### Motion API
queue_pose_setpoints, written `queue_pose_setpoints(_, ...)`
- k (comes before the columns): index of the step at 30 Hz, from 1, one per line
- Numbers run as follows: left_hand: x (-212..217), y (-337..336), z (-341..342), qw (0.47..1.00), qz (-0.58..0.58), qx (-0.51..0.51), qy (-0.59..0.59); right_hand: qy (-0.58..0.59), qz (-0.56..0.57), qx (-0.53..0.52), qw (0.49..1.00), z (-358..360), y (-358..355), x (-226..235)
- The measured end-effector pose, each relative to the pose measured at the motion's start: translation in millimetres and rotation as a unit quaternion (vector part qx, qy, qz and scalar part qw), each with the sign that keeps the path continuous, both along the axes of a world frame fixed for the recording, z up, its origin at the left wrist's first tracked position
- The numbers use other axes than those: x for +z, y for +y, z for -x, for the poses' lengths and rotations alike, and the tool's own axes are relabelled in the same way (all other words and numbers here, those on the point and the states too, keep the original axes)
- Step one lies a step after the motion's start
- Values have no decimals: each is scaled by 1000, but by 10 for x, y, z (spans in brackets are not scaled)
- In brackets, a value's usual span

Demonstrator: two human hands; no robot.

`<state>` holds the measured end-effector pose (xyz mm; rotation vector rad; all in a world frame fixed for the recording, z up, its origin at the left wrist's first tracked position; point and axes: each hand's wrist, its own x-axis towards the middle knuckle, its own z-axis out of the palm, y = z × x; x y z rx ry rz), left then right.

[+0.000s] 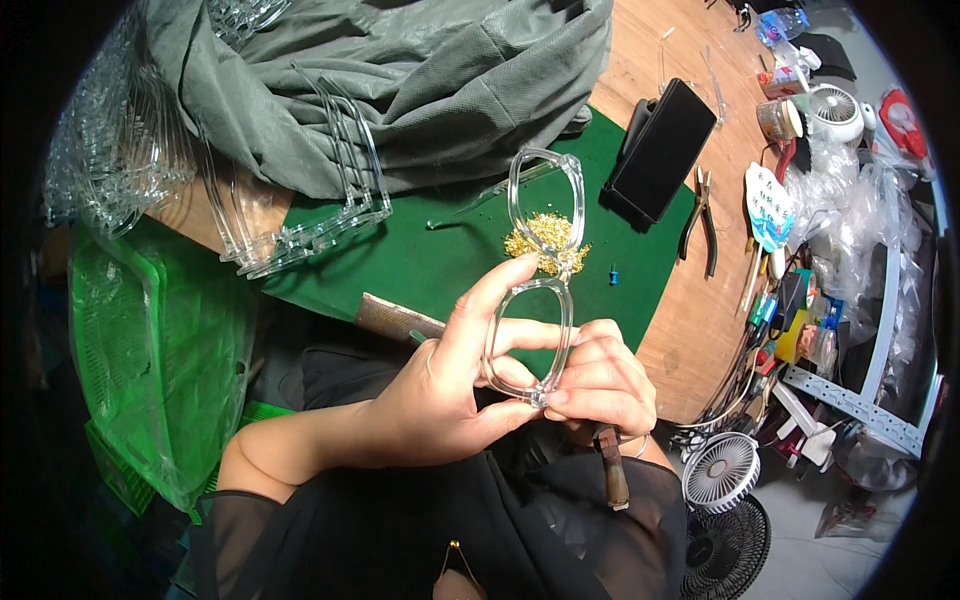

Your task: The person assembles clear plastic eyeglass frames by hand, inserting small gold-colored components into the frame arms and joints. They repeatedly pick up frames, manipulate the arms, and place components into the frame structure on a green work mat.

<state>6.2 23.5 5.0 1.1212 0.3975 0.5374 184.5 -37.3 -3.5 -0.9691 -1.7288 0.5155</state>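
A clear plastic eyeglasses frame (563,264) is held upright in front of me, its two rims one above the other. My left hand (445,385) is closed around the lower rim, with the index finger up near the bridge. At the lower outer corner, my right hand (608,385) pinches the frame with thumb and fingers. A tool with a brown handle (612,470) sticks out below the right hand; its working end is hidden. Behind the frame, a pile of tiny gold-coloured parts (520,240) lies on the green mat (440,270), near a small blue pin (613,275).
Several clear frames (310,235) lie stacked at left, beside a grey cloth (420,90). More clear frames (120,150) heap at far left above a green plastic-covered crate (150,350). A black phone (665,150) and pliers (700,225) lie right; fans (720,470) stand beyond the table edge.
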Motion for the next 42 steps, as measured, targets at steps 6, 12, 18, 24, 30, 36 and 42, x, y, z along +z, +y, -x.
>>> queue_pose_setpoints(6,-1,10,-3,1000,15,-14,9,15,5,13,1000,-31,-1,-27)
queue_pose_setpoints(12,18,11,-26,999,19,-20,19,43,27,32,998,-50,6,-21)
queue_pose_setpoints(18,22,17,-40,1000,-8,-26,-1,95,57,19,994,-8,-28,-41)
queue_pose_setpoints(24,-1,2,-55,998,-60,-17,-6,112,64,13,992,-6,-37,-53)
queue_pose_setpoints(30,4,-2,-36,998,-56,-22,16,60,55,28,996,-51,-2,-10)
queue_pose_setpoints(36,-19,-52,-46,995,-93,5,21,24,56,26,998,-47,9,31)
queue_pose_setpoints(42,-45,-65,-32,994,-105,11,19,1,35,9,999,-28,2,9)
